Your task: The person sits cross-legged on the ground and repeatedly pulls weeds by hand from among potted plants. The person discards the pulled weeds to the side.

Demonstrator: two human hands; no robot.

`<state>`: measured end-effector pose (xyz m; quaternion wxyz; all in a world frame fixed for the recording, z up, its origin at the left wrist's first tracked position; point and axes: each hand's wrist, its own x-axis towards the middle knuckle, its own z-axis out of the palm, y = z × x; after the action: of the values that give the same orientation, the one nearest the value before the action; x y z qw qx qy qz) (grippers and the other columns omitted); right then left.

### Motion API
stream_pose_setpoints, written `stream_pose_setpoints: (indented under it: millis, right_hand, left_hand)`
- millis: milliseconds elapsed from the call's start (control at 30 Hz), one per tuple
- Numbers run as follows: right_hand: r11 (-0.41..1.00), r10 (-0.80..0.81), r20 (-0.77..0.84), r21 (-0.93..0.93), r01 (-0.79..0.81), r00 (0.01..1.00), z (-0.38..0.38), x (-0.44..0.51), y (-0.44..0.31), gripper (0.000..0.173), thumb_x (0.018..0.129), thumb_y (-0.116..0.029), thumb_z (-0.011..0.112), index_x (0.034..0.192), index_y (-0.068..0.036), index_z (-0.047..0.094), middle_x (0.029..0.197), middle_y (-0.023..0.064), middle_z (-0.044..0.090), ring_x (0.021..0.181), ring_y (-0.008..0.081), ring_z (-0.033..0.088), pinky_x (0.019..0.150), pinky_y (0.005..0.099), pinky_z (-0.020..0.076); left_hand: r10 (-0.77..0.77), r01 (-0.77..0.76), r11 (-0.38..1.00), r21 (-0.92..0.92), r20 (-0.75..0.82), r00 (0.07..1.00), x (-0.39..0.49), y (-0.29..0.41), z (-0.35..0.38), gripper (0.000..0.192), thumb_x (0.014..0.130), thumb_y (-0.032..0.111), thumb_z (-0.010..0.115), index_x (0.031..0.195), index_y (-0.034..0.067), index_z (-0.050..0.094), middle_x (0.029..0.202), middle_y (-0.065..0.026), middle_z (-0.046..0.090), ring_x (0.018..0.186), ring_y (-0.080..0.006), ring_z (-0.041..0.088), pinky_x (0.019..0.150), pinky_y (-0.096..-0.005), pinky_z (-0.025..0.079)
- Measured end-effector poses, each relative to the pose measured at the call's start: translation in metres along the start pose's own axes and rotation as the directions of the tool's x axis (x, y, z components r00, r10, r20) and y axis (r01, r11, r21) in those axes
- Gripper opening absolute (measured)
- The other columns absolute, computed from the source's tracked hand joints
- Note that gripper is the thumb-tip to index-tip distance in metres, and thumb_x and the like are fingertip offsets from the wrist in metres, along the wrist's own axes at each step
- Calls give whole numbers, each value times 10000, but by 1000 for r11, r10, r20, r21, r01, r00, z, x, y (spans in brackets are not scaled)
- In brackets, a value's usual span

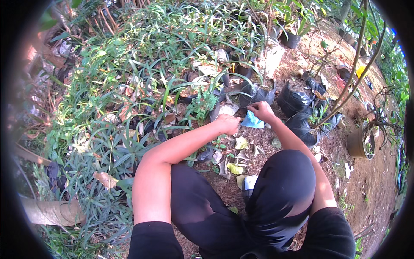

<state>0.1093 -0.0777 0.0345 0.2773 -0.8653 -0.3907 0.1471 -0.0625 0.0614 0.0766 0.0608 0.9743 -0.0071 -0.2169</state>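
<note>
A small light-blue packet (253, 121) hangs from the fingertips of my right hand (262, 111), just above the soil. Its upper edge is pinched, and some of it is hidden behind the fingers. To the left, my left hand (228, 124) is curled with the fingers folded in, a short gap away from the packet. Whether that hand has something small inside is hidden. Just beyond my right hand stands a black plastic grow bag (263, 94). A ferny green seedling (203, 105) grows beyond my left hand.
Strap-leaved plants (155, 64) fill the ground ahead and left. More black grow bags (295, 100) stand to the right, beneath thin bare stems (351, 85). A tilted pot (359, 142) sits farther right. Dry leaves (235, 168) litter the soil between my knees. A pale log (51, 212) lies at lower left.
</note>
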Motion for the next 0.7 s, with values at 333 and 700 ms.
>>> stream_pose_setpoints:
  millis: [333,700]
  right_hand:
    - [988,123,42,-102,-118,992,-7,-23,42,240,785,-315,673,986,-207,749,877,112,720,867,274,693,792,399,539]
    - [937,108,-42,-331,-116,993,12,-19,30,252,764,-297,660,836,-67,733,886,180,700,866,332,687,785,431,542]
  left_hand:
    - [135,-135,991,-6,5,991,18,14,-3,681,825,297,562,1425,49,354,1099,-199,666,1026,-335,649,879,-438,513]
    - [127,-131,990,43,91,988,24,1,19,757,861,364,550,1491,86,237,1200,-187,627,1083,-327,620,919,-445,494]
